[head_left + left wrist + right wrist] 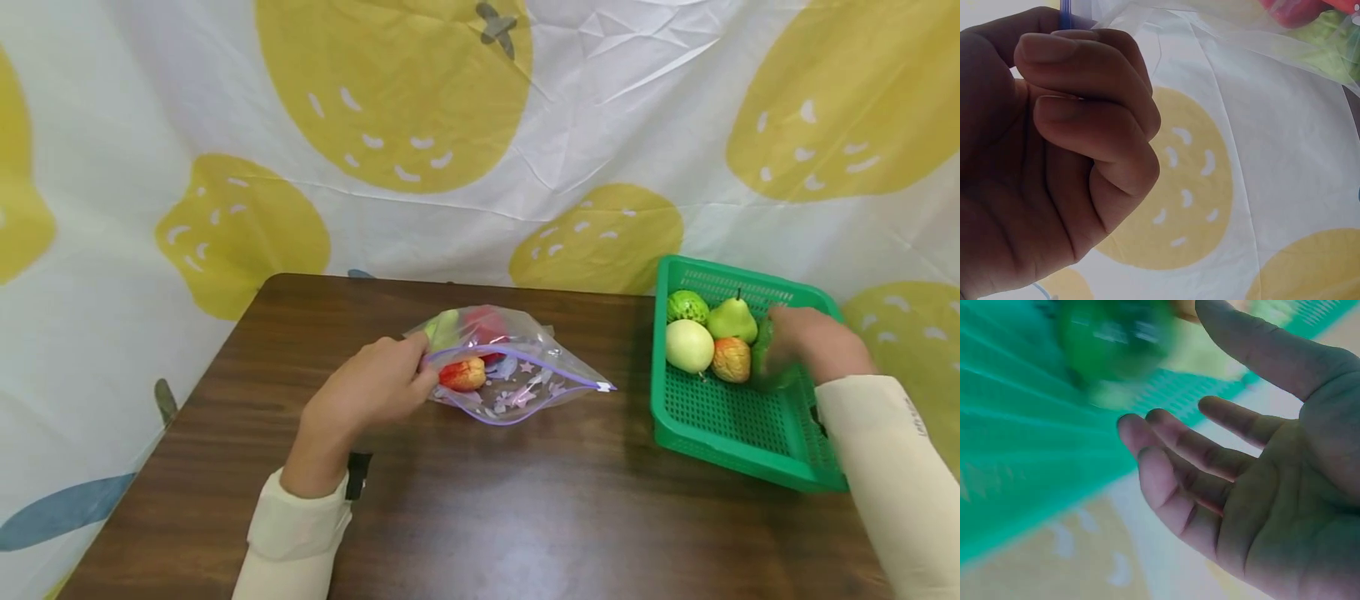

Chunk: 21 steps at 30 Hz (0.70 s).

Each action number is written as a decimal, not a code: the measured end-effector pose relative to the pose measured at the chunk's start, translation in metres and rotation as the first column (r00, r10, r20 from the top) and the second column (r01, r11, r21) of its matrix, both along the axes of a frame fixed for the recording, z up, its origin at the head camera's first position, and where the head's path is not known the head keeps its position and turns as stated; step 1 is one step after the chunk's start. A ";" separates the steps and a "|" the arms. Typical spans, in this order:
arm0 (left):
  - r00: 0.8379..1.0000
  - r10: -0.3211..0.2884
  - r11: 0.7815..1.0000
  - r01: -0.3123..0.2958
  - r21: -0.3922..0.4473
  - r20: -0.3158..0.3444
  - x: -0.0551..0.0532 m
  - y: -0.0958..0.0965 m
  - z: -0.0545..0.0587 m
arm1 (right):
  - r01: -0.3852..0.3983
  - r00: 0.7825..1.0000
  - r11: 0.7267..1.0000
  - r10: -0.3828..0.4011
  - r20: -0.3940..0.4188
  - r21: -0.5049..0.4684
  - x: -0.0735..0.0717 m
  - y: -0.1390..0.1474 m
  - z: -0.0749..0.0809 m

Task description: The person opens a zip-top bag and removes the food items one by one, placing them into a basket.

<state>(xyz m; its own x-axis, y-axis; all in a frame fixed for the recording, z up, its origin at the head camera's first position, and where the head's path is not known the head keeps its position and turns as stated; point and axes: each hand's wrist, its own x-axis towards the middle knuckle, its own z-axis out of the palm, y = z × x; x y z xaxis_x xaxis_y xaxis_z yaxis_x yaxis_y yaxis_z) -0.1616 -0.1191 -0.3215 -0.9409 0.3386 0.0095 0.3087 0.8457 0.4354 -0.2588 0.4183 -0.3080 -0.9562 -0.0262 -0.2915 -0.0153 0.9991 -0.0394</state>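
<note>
My left hand (367,387) pinches the left end of a clear zip bag (551,367) with a purple seal, its mouth parted. Inside the bag lie a red-and-yellow fruit (462,375), a red one (487,323) and a light green one (442,330). At the right, my right hand (817,342) reaches into a green plastic basket (727,446). Its fingers are spread in the right wrist view, apart from a blurred, glossy green item (1116,337) whose kind I cannot tell. Close by in the basket are a green pear (732,321) and a pale round fruit (689,346).
The basket also contains a mottled green fruit (687,307) and an orange-red wrinkled fruit (731,360). Both bag and basket stand on a dark wooden table (480,517). Behind it hangs a white cloth (450,233) printed with yellow fruit.
</note>
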 end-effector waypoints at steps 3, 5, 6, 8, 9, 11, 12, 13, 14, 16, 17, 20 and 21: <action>1.000 0.005 1.000 -0.005 0.001 -0.006 0.000 0.000 0.000 | -0.043 0.997 0.999 0.043 -0.064 0.007 0.006 -0.016 0.024; 1.000 0.005 1.000 -0.005 0.005 -0.015 0.000 0.000 0.000 | -0.064 0.990 0.998 0.065 -0.124 0.010 0.014 -0.033 0.042; 1.000 0.006 1.000 -0.005 0.008 -0.023 0.000 0.000 -0.001 | -0.068 0.986 0.998 0.067 -0.151 0.004 0.021 -0.042 0.051; 0.999 0.007 1.000 -0.007 0.012 -0.043 0.000 -0.001 -0.001 | -0.081 0.970 0.997 0.078 -0.230 -0.003 0.036 -0.063 0.067; 0.999 0.009 1.000 -0.008 0.016 -0.053 0.000 -0.001 -0.002 | -0.090 0.958 0.996 0.082 -0.275 -0.016 0.045 -0.073 0.075; 0.997 0.010 1.000 -0.008 0.025 -0.076 0.000 -0.001 -0.002 | -0.119 0.920 0.992 0.096 -0.379 -0.037 0.063 -0.093 0.089; 0.996 0.011 1.000 -0.009 0.027 -0.087 0.000 -0.002 -0.003 | -0.132 0.897 0.990 0.100 -0.431 -0.045 0.072 -0.102 0.095; 0.995 0.014 1.000 -0.011 0.028 -0.097 0.000 -0.002 -0.003 | -0.151 0.866 0.987 0.109 -0.487 -0.049 0.081 -0.111 0.101; 0.994 0.017 0.999 -0.014 0.029 -0.104 0.000 -0.002 -0.003 | -0.171 0.833 0.984 0.113 -0.542 -0.056 0.090 -0.120 0.106; 0.994 0.023 0.999 -0.020 0.031 -0.110 -0.001 -0.002 -0.003 | -0.231 0.745 0.971 0.140 -0.652 -0.055 0.106 -0.137 0.113; 0.994 0.027 0.999 -0.024 0.030 -0.109 -0.001 -0.002 -0.003 | -0.275 0.686 0.960 0.159 -0.710 -0.050 0.113 -0.145 0.114; 0.995 0.032 0.999 -0.028 0.037 -0.094 -0.001 -0.002 -0.003 | -0.402 0.507 0.915 0.189 -0.841 -0.037 0.134 -0.168 0.109; 0.995 0.031 0.999 -0.028 0.038 -0.091 0.000 -0.002 -0.003 | -0.441 0.456 0.897 0.194 -0.868 -0.031 0.141 -0.174 0.105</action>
<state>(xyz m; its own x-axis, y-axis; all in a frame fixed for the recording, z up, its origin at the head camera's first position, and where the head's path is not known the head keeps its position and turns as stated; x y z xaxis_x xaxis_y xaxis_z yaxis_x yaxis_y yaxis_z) -0.1620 -0.1208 -0.3240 -0.9452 0.3083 0.1078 0.3236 0.8390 0.4376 -0.1176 0.2445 -0.2033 -0.6498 -0.3251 0.6870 -0.4786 0.8773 -0.0375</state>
